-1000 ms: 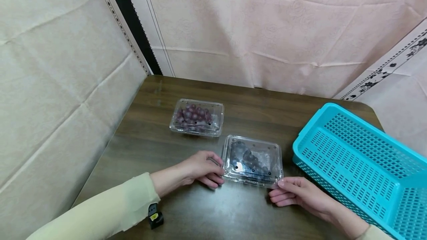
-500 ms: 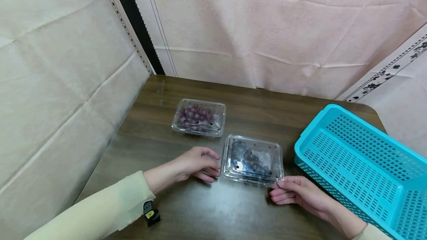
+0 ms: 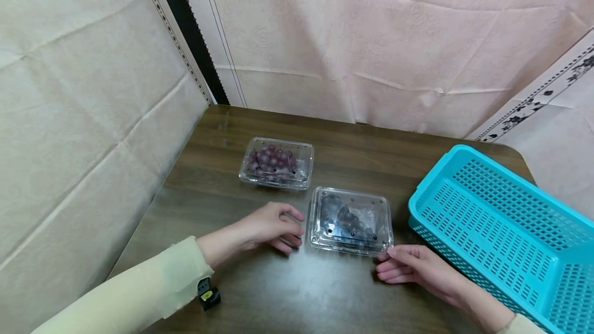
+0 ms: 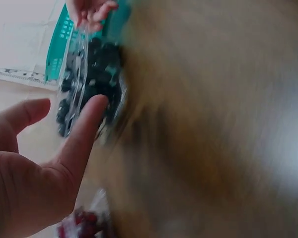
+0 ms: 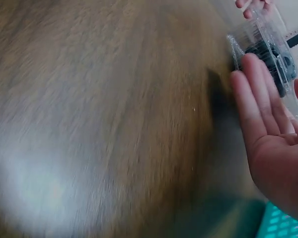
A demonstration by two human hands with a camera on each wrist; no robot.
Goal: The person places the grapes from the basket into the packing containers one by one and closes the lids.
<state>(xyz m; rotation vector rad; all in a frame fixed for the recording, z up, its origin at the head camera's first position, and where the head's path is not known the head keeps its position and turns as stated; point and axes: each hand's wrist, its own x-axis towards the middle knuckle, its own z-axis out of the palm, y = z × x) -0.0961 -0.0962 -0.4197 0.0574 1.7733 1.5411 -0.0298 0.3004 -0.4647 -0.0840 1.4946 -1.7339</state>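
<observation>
A lidded clear plastic clamshell of dark grapes (image 3: 350, 220) lies on the wooden table in the head view. My right hand (image 3: 417, 269) is at its near right corner, the thumb on the rim and the other fingers below, pinching the edge. In the right wrist view those fingers (image 5: 258, 94) look fairly straight. To the left of the clamshell, my left hand (image 3: 274, 226) holds nothing; a small gap separates its spread fingers from the plastic. The left wrist view shows its thumb and index finger (image 4: 84, 131) apart.
A second clear clamshell, with red grapes (image 3: 274, 161), sits farther back on the left. At the right stands a turquoise perforated basket (image 3: 492, 236), close beside my right forearm. Pale cloth (image 3: 325, 40) hangs behind the wooden table (image 3: 371, 153).
My left hand has come off the near clamshell's left side and drawn slightly left and back. The right hand stays at the corner; the clamshell has barely shifted.
</observation>
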